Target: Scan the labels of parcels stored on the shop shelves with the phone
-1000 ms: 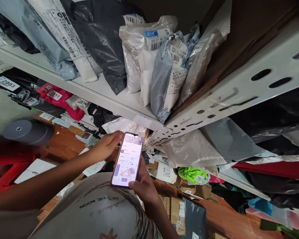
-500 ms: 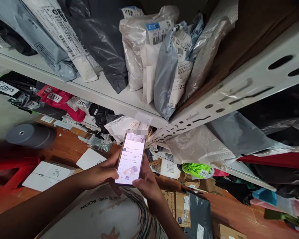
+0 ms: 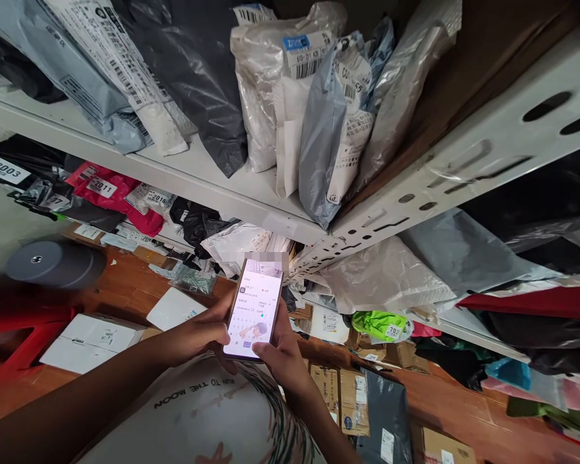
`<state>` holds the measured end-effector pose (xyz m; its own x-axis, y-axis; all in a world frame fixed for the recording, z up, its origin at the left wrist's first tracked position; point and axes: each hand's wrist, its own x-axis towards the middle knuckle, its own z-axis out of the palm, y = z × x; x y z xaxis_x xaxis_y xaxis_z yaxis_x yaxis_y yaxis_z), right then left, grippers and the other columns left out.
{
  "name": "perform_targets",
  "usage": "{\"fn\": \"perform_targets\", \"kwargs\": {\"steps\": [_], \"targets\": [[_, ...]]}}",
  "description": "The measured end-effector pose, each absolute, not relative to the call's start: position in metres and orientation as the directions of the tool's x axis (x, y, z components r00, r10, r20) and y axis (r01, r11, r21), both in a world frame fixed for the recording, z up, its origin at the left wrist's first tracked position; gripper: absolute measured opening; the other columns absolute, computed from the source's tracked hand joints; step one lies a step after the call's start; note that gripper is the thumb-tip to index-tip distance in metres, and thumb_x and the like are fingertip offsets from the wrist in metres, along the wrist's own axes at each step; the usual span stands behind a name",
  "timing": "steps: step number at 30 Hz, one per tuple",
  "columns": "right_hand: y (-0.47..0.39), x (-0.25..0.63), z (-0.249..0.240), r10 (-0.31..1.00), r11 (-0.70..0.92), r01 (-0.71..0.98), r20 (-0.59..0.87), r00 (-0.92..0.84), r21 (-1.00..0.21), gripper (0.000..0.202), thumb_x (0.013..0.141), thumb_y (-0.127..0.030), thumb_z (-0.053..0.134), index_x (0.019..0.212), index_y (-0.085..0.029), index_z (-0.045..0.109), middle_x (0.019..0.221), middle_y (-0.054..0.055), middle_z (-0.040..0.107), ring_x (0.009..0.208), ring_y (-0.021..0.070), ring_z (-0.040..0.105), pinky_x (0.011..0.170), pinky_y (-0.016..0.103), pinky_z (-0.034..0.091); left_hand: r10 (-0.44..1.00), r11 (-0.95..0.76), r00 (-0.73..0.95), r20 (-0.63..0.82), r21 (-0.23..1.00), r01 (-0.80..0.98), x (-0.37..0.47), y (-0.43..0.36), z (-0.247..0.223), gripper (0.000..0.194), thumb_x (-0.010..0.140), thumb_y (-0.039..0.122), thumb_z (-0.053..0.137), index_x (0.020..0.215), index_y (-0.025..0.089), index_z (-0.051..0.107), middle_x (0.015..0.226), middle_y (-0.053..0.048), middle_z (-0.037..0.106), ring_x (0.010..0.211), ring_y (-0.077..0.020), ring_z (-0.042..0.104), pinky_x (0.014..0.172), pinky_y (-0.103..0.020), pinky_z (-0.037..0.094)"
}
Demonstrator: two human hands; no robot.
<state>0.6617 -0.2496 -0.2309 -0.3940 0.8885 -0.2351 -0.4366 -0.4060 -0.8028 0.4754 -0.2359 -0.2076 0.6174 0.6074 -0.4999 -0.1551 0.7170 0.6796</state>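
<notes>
Smartphone: held upright-ish in front of the torso, just below the corner of the upper shelf; its lit screen faces the wearer, with text lines above and a keyboard over a picture below, the print too small to read.
Left hand: grip closed around the phone's left side, thumb along the lower left edge.
Right hand: grip closed around the right side, thumb on the screen's lower right part.
Shirt: pale, printed with "TO THE MOON", directly behind and below the hands.
Upper shelf: carries a dark gray mailer, a clear-wrapped white parcel with a blue-marked barcode label, and a blue-gray mailer leaning near the perforated post.
Lower shelf, left: black parcel tagged 2003, crimson parcel tagged 2011, and another parcel tagged 2016.
Right of the post: translucent mailer and, below it, a lime-green parcel tagged 702.
Floor: wood-toned, holding cardboard boxes beside a large dark parcel; at left, a white box lies near a red plastic frame and a gray cylinder.
</notes>
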Motion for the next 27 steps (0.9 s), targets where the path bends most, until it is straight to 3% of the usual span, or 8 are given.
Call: {"fn": "perform_targets", "kwargs": {"steps": [7, 13, 16, 21, 27], "targets": [[-0.251, 0.662, -0.235, 0.897, -0.374, -0.388, -0.222, -0.381, -0.842, 0.063, 0.073, -0.019, 0.067, 0.127, -0.026, 0.035, 0.126, 0.006, 0.060, 0.108, 0.0212, 0.059, 0.084, 0.030, 0.046, 0.604, 0.728, 0.596, -0.529, 0.670, -0.143, 0.478, -0.238, -0.196, 0.104, 0.066, 0.017, 0.054, 0.152, 0.034, 0.000, 0.125, -0.008, 0.059, 0.093, -0.0235, 0.062, 0.062, -0.027, 0.052], [-0.252, 0.662, -0.231, 0.887, -0.397, -0.456, -0.205, -0.413, -0.796, 0.070, 0.069, -0.020, 0.073, 0.127, -0.026, 0.035, 0.120, 0.004, 0.063, 0.101, 0.0206, 0.061, 0.082, 0.029, 0.047, 0.629, 0.686, 0.593, -0.502, 0.718, -0.119, 0.479, -0.237, -0.198, 0.101, 0.069, 0.015, 0.058, 0.153, 0.032, 0.005, 0.135, -0.007, 0.055, 0.111, -0.0293, 0.058, 0.076, -0.033, 0.054], [-0.252, 0.662, -0.229, 0.894, -0.384, -0.457, -0.199, -0.403, -0.802, 0.071, 0.068, -0.018, 0.073, 0.127, -0.026, 0.035, 0.118, 0.004, 0.064, 0.104, 0.0209, 0.061, 0.084, 0.029, 0.047, 0.669, 0.629, 0.587, -0.456, 0.769, -0.119, 0.476, -0.241, -0.207, 0.105, 0.070, 0.018, 0.062, 0.154, 0.032, 0.001, 0.140, -0.008, 0.051, 0.114, -0.0306, 0.055, 0.077, -0.033, 0.054], [-0.254, 0.661, -0.229, 0.893, -0.390, -0.477, -0.197, -0.405, -0.788, 0.075, 0.068, -0.018, 0.072, 0.131, -0.027, 0.032, 0.118, 0.003, 0.063, 0.102, 0.0209, 0.062, 0.085, 0.029, 0.047, 0.628, 0.670, 0.600, -0.496, 0.736, -0.093, 0.475, -0.245, -0.211, 0.111, 0.073, 0.025, 0.066, 0.152, 0.035, -0.010, 0.148, -0.011, 0.043, 0.106, -0.0304, 0.060, 0.071, -0.033, 0.054], [-0.256, 0.661, -0.229, 0.890, -0.401, -0.459, -0.218, -0.402, -0.793, 0.074, 0.066, -0.014, 0.069, 0.128, -0.026, 0.032, 0.123, 0.005, 0.063, 0.106, 0.0224, 0.063, 0.086, 0.031, 0.048, 0.687, 0.584, 0.574, -0.446, 0.809, -0.070, 0.476, -0.245, -0.216, 0.110, 0.071, 0.029, 0.068, 0.155, 0.028, -0.003, 0.154, -0.009, 0.035, 0.134, -0.0362, 0.037, 0.092, -0.038, 0.049]]}}
